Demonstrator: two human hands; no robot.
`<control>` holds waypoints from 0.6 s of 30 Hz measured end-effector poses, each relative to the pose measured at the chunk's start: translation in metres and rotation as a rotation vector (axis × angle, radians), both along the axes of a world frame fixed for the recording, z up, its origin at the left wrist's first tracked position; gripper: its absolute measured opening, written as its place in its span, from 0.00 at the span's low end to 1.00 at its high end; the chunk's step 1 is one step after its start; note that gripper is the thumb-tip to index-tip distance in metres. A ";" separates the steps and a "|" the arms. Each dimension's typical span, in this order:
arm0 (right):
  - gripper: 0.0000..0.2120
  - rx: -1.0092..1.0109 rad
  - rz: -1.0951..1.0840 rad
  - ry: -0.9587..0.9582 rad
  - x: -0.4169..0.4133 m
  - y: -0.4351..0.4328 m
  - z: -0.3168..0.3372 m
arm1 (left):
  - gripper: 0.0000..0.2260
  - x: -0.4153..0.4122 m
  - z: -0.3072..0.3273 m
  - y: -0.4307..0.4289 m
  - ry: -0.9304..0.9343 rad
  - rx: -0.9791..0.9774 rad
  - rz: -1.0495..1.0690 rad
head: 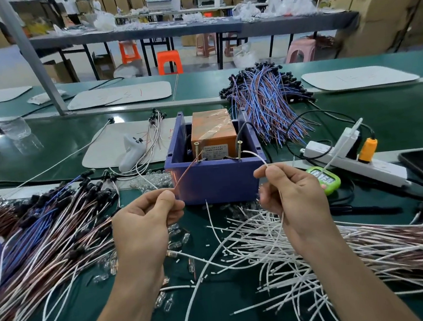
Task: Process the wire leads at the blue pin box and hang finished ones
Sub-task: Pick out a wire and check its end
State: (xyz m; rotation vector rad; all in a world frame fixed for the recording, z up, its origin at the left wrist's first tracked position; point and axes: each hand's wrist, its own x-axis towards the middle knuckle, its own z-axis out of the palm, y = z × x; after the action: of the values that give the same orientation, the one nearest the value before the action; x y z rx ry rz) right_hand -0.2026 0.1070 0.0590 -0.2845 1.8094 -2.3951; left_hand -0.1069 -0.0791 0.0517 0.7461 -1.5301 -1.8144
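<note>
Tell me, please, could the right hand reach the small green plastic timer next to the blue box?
Probably yes: the small green plastic timer lies just beside the right hand with nothing between, though that hand pinches a white wire lead.

I have bare green belt at near centre — white wire pile right, brown-blue lead heap left, blue plastic box ahead.

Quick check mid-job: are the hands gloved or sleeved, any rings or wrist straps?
Neither the left hand nor the right hand wears gloves, rings or finger cots. The forearms are uncovered down to the frame's bottom edge: no sleeve, watch or wrist strap shows.
</note>
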 end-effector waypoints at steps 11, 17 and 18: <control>0.14 -0.059 -0.020 -0.024 0.001 0.004 -0.001 | 0.09 0.008 0.013 -0.011 0.068 0.075 0.054; 0.18 -0.023 0.077 -0.011 0.011 0.014 0.007 | 0.07 0.020 0.018 0.005 0.133 -0.274 -0.179; 0.18 -0.041 0.109 -0.021 0.014 0.017 0.009 | 0.06 0.021 0.018 0.010 0.100 -0.372 -0.266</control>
State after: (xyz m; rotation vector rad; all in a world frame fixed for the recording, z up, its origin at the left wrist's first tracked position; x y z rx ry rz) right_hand -0.1886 0.1240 0.0679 -0.3520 1.6919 -2.3537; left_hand -0.0855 -0.0695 0.0696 0.2807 -1.8965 -1.6466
